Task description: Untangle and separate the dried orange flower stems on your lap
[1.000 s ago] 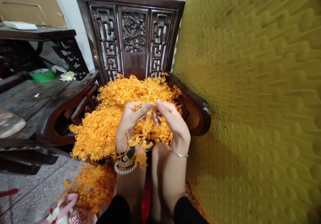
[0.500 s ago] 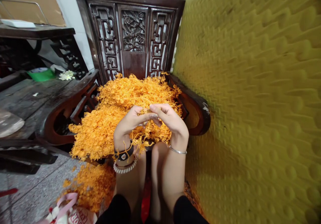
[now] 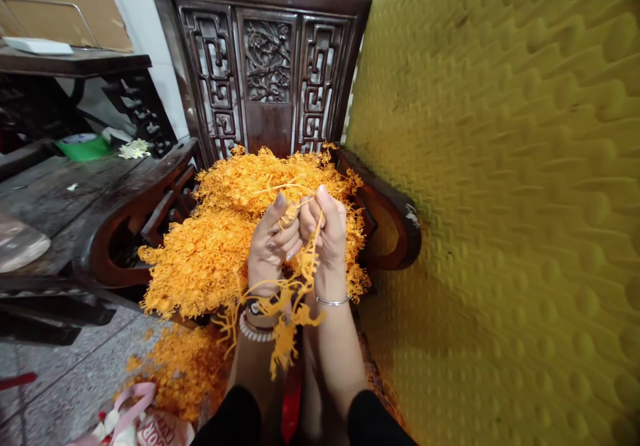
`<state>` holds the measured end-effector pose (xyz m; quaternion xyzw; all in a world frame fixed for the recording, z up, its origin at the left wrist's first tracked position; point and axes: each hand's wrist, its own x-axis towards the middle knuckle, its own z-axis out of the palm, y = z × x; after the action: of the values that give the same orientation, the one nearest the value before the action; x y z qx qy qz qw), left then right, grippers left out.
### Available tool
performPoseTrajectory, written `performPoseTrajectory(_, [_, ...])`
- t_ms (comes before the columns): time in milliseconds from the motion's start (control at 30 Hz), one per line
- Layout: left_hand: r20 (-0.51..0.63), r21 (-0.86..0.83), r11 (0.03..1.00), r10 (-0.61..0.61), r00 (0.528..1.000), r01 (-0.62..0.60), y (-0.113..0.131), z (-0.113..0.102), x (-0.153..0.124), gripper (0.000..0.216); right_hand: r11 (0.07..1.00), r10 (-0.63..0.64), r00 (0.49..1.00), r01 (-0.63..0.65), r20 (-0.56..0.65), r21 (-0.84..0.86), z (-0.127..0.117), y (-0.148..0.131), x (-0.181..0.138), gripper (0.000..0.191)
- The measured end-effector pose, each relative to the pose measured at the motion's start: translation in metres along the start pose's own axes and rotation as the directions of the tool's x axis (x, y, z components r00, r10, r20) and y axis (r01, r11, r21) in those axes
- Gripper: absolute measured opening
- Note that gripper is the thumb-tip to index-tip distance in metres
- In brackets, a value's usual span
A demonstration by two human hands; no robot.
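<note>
1. Before the dark, carved wooden armchair (image 3: 270, 124), the left hand (image 3: 273, 236) and right hand (image 3: 330, 229) curl close, pinching a frilly orange string-like strand (image 3: 309, 261), probably for tension.
2. Its long axis drops wearer-ward, loose end pointing away from the armchair.
3. Between the armchair's armrests sits a fluffy orange heap (image 3: 205, 253), presumably for reach.
</note>
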<state>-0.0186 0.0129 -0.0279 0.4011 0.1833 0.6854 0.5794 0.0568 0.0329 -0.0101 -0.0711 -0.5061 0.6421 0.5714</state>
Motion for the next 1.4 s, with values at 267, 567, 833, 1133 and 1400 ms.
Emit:
performPoseTrajectory(267, [-0.106,-0.192,0.928,0.303,0.947,-0.318,0.007,-0.007,0.000,0.059,0.988,-0.138,0.970,0.149,-0.198,0.044,-0.022,-0.016,0.010,0.042])
performPoseTrajectory(567, [-0.198,0.247,0.952,0.230,0.953,-0.179,0.005,0.001,0.001,0.021,0.971,-0.073,0.974,0.021,-0.212,-0.237,-0.023,-0.013,0.010,0.044])
performPoseTrajectory(833, [-0.113,0.395,0.900,0.249,0.962,-0.186,0.006,-0.001,0.003,0.020,0.951,-0.071,0.976,0.004,-0.207,-0.308,-0.022,-0.011,0.009,0.043])
performPoseTrajectory(1133, [0.188,0.635,0.760,0.019,0.982,-0.137,0.005,0.002,-0.002,0.036,0.905,-0.183,0.938,0.044,-0.294,-0.422,-0.017,-0.011,0.007,0.036])
performPoseTrajectory(1400, [0.353,0.695,0.686,-0.063,0.934,-0.216,0.012,-0.001,-0.002,0.020,0.799,-0.288,0.931,0.104,-0.225,-0.592,-0.010,-0.022,-0.002,0.031])
